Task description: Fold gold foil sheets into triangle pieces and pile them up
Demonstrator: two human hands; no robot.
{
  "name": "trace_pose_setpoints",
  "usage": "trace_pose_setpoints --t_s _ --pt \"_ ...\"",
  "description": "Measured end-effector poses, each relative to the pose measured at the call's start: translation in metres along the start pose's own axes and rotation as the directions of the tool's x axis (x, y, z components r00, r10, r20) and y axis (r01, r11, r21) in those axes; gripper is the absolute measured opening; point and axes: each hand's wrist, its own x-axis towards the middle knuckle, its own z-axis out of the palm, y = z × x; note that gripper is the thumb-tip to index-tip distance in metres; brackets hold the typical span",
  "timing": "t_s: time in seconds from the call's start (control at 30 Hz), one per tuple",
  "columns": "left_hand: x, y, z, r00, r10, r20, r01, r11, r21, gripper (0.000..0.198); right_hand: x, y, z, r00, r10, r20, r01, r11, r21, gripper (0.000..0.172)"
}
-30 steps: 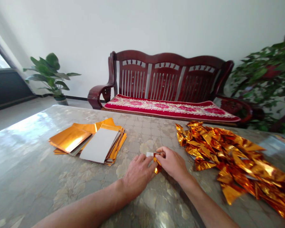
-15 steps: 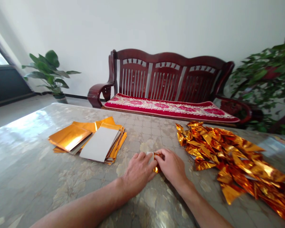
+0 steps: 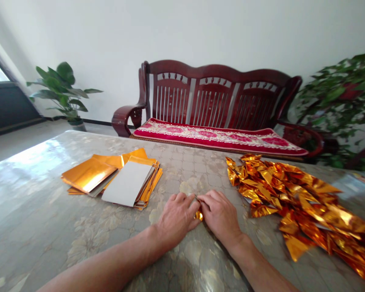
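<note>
At the near middle of the table, my left hand (image 3: 177,217) and my right hand (image 3: 220,215) meet with fingertips almost touching. Both are closed on a small piece of gold foil paper (image 3: 198,215), most of which their fingers hide. Left of them lies a stack of gold foil paper sheets (image 3: 93,174), with one sheet's pale grey back (image 3: 128,183) facing up. To the right spreads a long heap of folded gold foil pieces (image 3: 298,198), pointed and shiny.
The table (image 3: 88,231) has a glossy, flower-patterned cover. Behind it stands a dark red wooden bench (image 3: 213,97) with a red floral cushion (image 3: 219,137). Potted plants stand left (image 3: 63,89) and right (image 3: 343,97). A clear plastic bag (image 3: 353,184) lies beyond the heap.
My right fingers have shifted slightly left, closing over the foil paper. The pale bit that showed between my hands is now covered. The stack and heap stay put.
</note>
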Motion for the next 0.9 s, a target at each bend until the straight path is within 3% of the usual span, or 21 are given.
trace_pose_setpoints --t_s 0.9 --pt "0.0008 0.0001 -0.0030 0.999 -0.024 0.030 0.024 0.999 -0.026 0.023 -0.0015 -0.0067 -0.0051 0.991 -0.135 0.021 0.137 0.979 -0.149 0.016"
